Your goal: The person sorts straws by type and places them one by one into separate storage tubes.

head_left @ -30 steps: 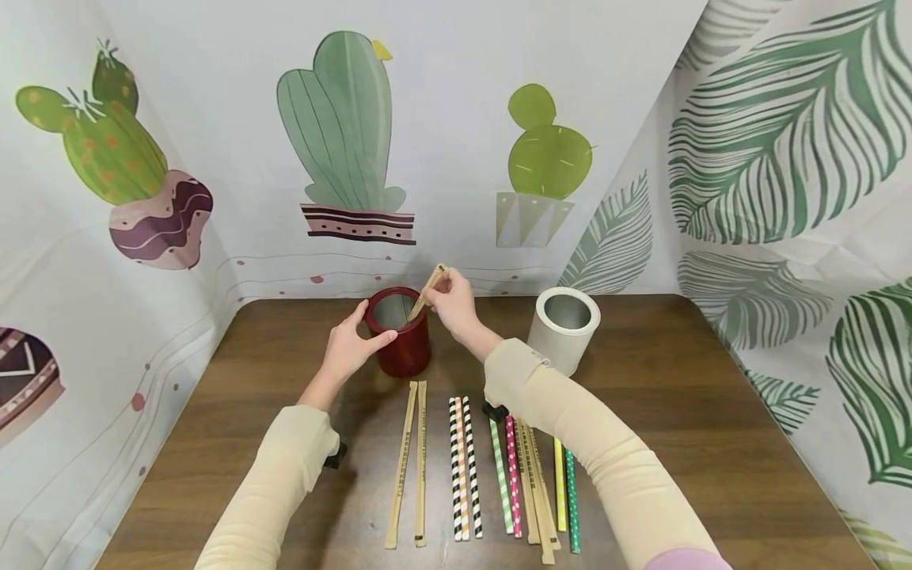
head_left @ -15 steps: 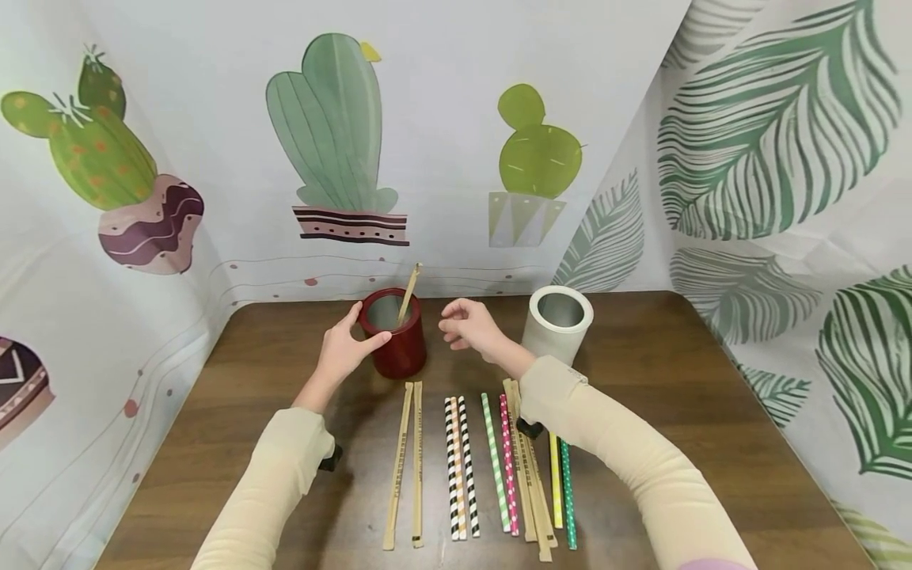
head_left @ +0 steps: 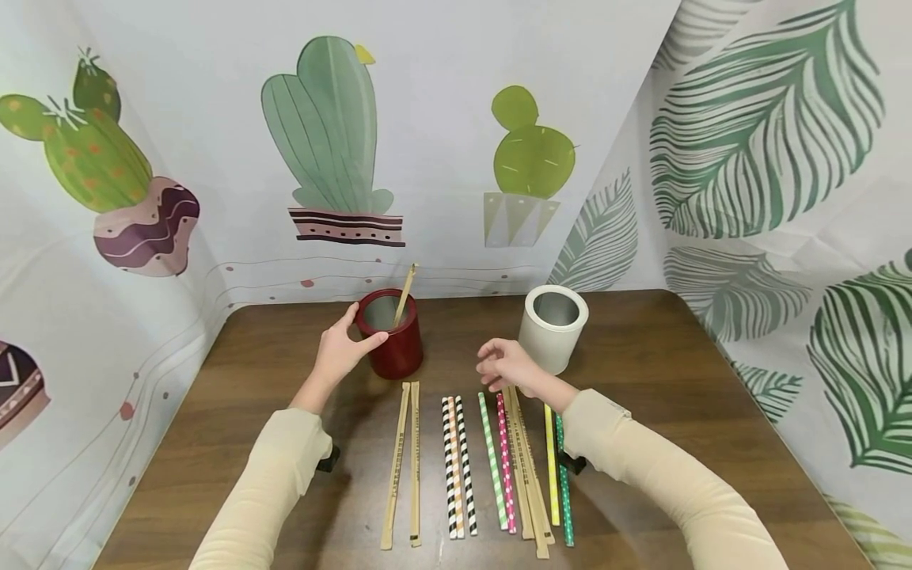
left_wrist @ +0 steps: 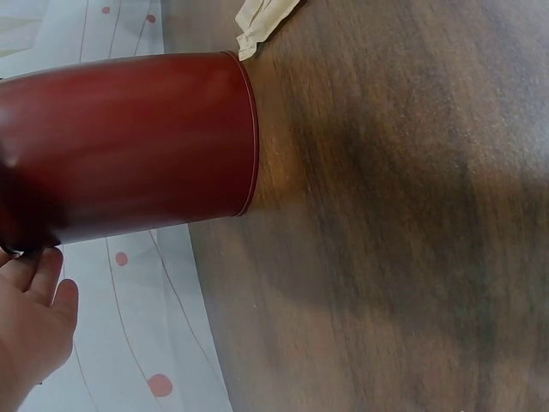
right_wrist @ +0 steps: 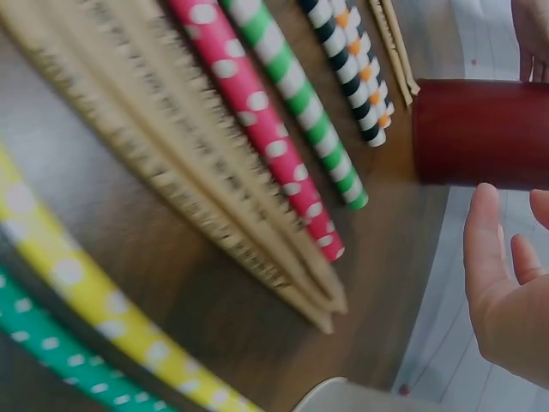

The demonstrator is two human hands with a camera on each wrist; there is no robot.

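Note:
My left hand holds the rim of a dark red can, thumb at the front and fingers at its left side. One paper-wrapped straw leans in that can, its upper end above the rim. My right hand is over the table with nothing in it, fingers loosely bent. Beneath it lie the far ends of several paper-wrapped straws, a pink dotted straw and a green striped straw. Beside it stands a white can.
Two wrapped straws lie in front of the red can. Right of them are black-striped straws and an orange-striped straw. A yellow straw and a teal dotted straw lie under my right forearm. A printed cloth hangs behind the table.
My right hand has let go of the wrapped straw, which now leans in the red can. It has moved right and nearer, over the loose straws. My left hand stays on the can.

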